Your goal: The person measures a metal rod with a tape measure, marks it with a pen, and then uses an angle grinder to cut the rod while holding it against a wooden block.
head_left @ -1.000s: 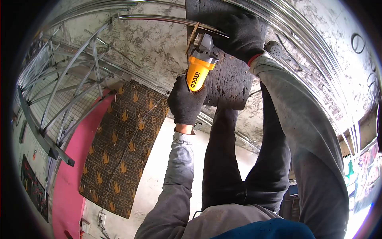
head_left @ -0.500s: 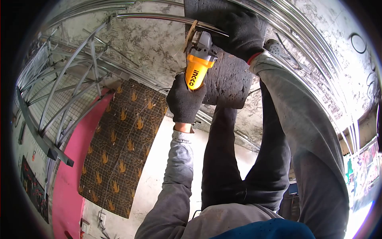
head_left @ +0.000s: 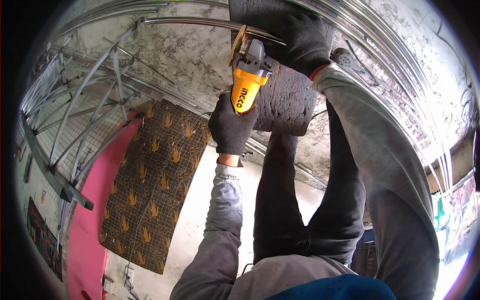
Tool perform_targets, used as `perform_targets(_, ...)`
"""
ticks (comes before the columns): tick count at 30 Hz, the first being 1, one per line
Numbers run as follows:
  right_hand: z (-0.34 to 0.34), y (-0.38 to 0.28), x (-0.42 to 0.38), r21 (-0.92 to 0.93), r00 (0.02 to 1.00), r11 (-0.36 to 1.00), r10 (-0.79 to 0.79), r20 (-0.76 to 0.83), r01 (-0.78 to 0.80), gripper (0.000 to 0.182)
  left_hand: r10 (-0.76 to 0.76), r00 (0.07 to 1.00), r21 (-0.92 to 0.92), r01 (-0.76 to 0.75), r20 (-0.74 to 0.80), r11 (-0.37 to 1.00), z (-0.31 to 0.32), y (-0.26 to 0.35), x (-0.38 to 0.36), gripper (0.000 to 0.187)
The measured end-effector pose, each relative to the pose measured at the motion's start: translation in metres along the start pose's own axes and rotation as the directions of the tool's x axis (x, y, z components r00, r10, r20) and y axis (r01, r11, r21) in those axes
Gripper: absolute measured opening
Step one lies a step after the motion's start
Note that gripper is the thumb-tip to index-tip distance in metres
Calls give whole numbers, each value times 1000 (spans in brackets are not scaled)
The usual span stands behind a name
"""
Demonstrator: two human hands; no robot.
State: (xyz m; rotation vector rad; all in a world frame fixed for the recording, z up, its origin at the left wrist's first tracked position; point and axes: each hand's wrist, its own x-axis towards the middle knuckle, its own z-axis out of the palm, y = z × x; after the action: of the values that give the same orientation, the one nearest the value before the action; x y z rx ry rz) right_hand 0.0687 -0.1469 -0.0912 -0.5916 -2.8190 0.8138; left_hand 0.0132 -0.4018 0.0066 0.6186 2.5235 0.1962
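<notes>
My left hand (head_left: 232,125), in a dark knit glove, is wrapped round the body of a yellow and grey angle grinder (head_left: 247,87). The grinder's thin disc (head_left: 237,46) stands on edge against a shiny metal tube (head_left: 192,20), which runs in from the left. My right hand (head_left: 306,42), also gloved, lies over the tube's right part; its fingers look curled, though dark glove and dark background hide their tips. Beneath the tube and both hands is a worn, dark board (head_left: 287,102).
Long shiny tubes (head_left: 395,55) lie along the right side. A welded metal frame (head_left: 90,110) stands at left, near a pink panel (head_left: 95,200) and a dark patterned sheet (head_left: 150,185). A perforated grey metal piece (head_left: 342,58) lies beside my right wrist.
</notes>
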Motion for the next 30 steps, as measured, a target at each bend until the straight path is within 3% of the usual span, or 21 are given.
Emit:
perform_targets(12,-1,-1,1,-12,999,1000,-26,-33,26,35,12,998,-33,-13,-55,999,2,1,0,50)
perform_targets(14,-1,-1,1,-14,999,1000,-26,-30,25,35,7,1000,-2,-7,6,1000,0,1,0,57)
perform_targets(22,-2,-1,2,-26,1000,1000,5,0,-5,34,1,1000,-19,-1,5,1000,-1,2,1,52)
perform_targets(25,2,0,5,151,995,988,-4,-99,20,36,0,999,-30,-1,-32,1000,-2,6,0,48)
perform_targets(27,2,2,5,127,993,990,-39,-114,54,38,2,999,-31,-3,-32,1000,-5,9,0,48)
perform_targets(30,1,1,4,74,990,995,-61,-130,71,39,-108,993,35,107,42,994,-7,13,1,49)
